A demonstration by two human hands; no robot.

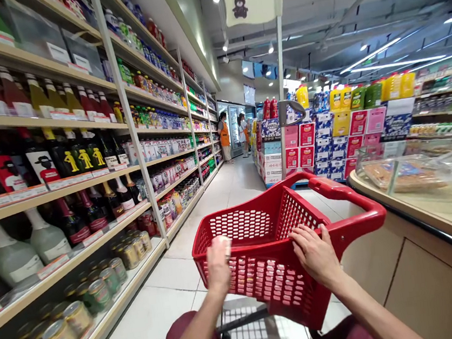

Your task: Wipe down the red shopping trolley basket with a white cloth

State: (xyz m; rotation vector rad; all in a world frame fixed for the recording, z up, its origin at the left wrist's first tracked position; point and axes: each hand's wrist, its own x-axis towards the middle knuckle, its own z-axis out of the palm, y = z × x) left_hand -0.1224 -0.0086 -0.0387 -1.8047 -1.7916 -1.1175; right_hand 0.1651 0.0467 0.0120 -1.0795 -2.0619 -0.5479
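A red plastic shopping cart point(259, 250) with perforated walls stands sideways right in front of me, its handle point(347, 199) toward the right. My right hand point(316, 254) lies over the near rim by the handle end, fingers bent over the edge. Close to the other end of that rim is my left hand point(219, 263), smeared by motion. Whether it grips the rim or only passes in front of it, I cannot tell. No goods show in the visible part of the basket. A pole on the cart carries a cream flag point(254, 3) with a bear print.
Shelves point(100, 178) of bottles and cans line the left side. A wooden counter point(422, 245) with a glass case stands close on the right. Stacked drink boxes point(329, 141) rise beyond the cart. Down the aisle stand people, one in an orange vest point(224, 135).
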